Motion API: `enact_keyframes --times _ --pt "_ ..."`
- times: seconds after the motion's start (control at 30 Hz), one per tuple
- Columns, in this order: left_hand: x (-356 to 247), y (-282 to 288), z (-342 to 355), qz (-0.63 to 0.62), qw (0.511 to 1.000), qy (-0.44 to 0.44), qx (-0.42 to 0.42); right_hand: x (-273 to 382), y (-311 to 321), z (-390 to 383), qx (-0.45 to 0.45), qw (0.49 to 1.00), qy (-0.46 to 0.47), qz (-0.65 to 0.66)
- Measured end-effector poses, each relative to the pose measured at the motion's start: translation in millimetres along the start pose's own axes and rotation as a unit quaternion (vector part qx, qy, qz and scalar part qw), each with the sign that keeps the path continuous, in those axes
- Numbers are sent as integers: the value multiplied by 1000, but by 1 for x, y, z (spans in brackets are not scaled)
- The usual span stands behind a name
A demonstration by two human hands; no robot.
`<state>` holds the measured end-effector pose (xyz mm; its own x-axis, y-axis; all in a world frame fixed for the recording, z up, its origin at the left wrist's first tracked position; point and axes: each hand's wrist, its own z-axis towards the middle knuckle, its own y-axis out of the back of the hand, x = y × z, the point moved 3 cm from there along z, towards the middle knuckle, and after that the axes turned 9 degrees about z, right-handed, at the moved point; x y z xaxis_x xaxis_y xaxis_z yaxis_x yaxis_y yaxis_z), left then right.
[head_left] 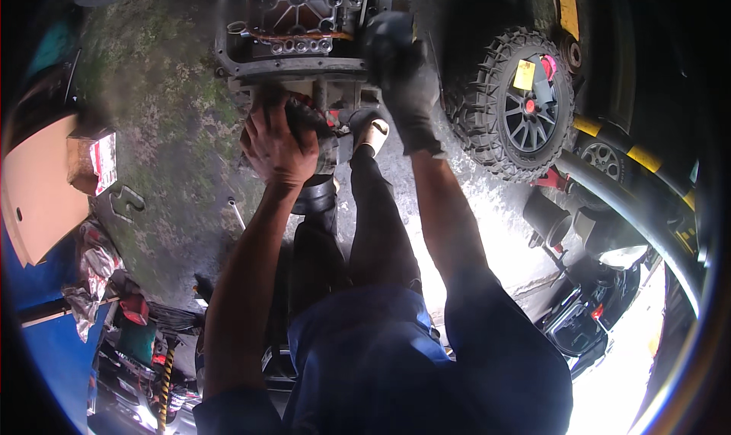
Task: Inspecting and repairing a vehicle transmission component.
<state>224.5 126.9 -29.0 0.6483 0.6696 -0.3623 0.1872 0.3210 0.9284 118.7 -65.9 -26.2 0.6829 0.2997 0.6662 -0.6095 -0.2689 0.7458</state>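
My left hand [280, 144], bare, is curled against a dark rounded thing [307, 114] with a bit of red on it; its kind is unclear. Just beyond lies the near edge of an opened metal housing [297, 68], with a spoked casting [298, 3] and an orange-brown strip [304, 36] inside. My right hand [400, 66] wears a dark glove and is raised over the housing's near right corner. Its fingers look closed, but blur and the dark glove hide what they may hold.
A knobbly-tyred wheel [525, 104] stands at right, a yellow paper on it. A thick grey pipe [617, 195] curves past it. At left are a cardboard box [87, 161], a tan panel [38, 191] and an S-shaped hook [128, 203] on the stained floor. A wrench-like rod [237, 213] lies nearby.
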Motion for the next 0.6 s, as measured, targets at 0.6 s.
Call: enact_keyframes --times 0.6 --pt "0 2 -7 36 999 2 0 -4 6 -2 26 999 43 -5"
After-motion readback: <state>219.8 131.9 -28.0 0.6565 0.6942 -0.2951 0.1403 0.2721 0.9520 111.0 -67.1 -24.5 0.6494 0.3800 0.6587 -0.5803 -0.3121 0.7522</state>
